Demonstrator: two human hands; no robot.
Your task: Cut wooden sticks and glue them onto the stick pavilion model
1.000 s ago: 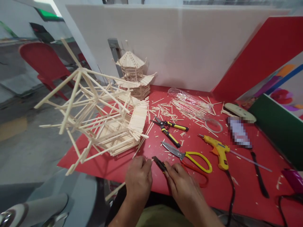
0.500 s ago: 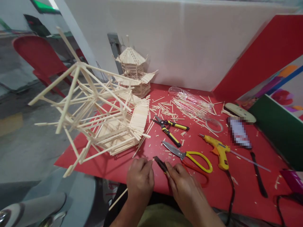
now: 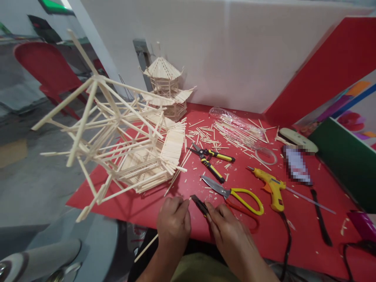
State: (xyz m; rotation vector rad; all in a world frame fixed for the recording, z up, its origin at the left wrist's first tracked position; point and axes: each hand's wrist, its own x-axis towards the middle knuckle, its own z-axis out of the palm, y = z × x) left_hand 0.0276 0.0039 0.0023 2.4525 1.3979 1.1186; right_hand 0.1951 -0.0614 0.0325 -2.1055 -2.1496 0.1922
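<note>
My left hand (image 3: 174, 221) is closed round a thin wooden stick (image 3: 146, 248); its long end slants down below the fist and a small tip shows at the thumb. Closed on a black utility knife (image 3: 200, 206), my right hand (image 3: 225, 225) keeps the blade pointing up and left, close to the stick's tip. Whether blade and stick touch I cannot tell. Left of my hands stands a large pagoda frame of sticks (image 3: 117, 121). Scissors (image 3: 229, 192) with yellow and red handles lie just beyond my right hand, and yellow-black pliers (image 3: 208, 160) lie behind them.
A yellow glue gun (image 3: 270, 186) with its cord lies to the right. Loose sticks (image 3: 237, 133) and cut bits cover the back of the red table (image 3: 293, 235). A smaller stick pagoda (image 3: 164, 90) stands by the wall. A green panel (image 3: 342, 164) borders the right side.
Hands, knife and stick hold almost the same place. The view has shifted very slightly, so the pagoda frame appears a little further left.
</note>
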